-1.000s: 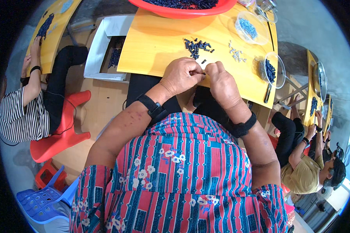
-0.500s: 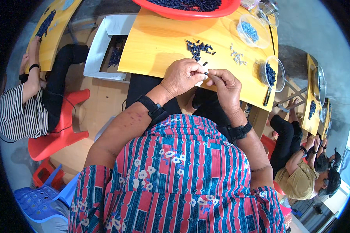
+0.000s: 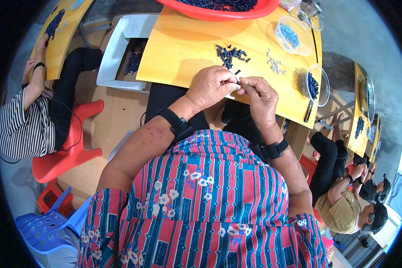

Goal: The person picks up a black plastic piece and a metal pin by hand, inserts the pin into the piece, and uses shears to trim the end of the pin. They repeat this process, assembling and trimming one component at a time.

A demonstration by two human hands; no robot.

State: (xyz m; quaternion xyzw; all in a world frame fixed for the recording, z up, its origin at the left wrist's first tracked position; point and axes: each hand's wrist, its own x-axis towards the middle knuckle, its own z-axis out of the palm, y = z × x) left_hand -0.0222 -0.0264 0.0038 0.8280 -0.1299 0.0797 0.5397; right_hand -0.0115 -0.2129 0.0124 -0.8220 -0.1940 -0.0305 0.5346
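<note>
At the table's near edge my two hands meet, fingertips pinched together. My left hand [image 3: 213, 85] grips a small dark cylindrical piece [image 3: 238, 81], mostly covered by the fingers. My right hand [image 3: 260, 96] is closed against the same spot; whatever its fingertips hold is too small and hidden to make out. Just beyond the fingers lies a loose pile of small dark blue tube-like pieces [image 3: 230, 54], with a stray one nearer my hands. To the right of that pile, small clear pieces [image 3: 274, 63] are scattered on the yellow table [image 3: 178, 51].
A red basin [image 3: 228, 16] of dark pieces stands at the back. On the right are a clear tub [image 3: 285, 43] with light blue pieces, a round container [image 3: 313, 85] of dark pieces and a black pen-like tool [image 3: 307, 111]. A white box [image 3: 109, 67] adjoins the left side. Co-workers sit on both sides.
My hands stay together at the edge, with the fingertips shifted slightly and closed more tightly over the small piece. The view has moved a little. The co-worker's hand at left has shifted.
</note>
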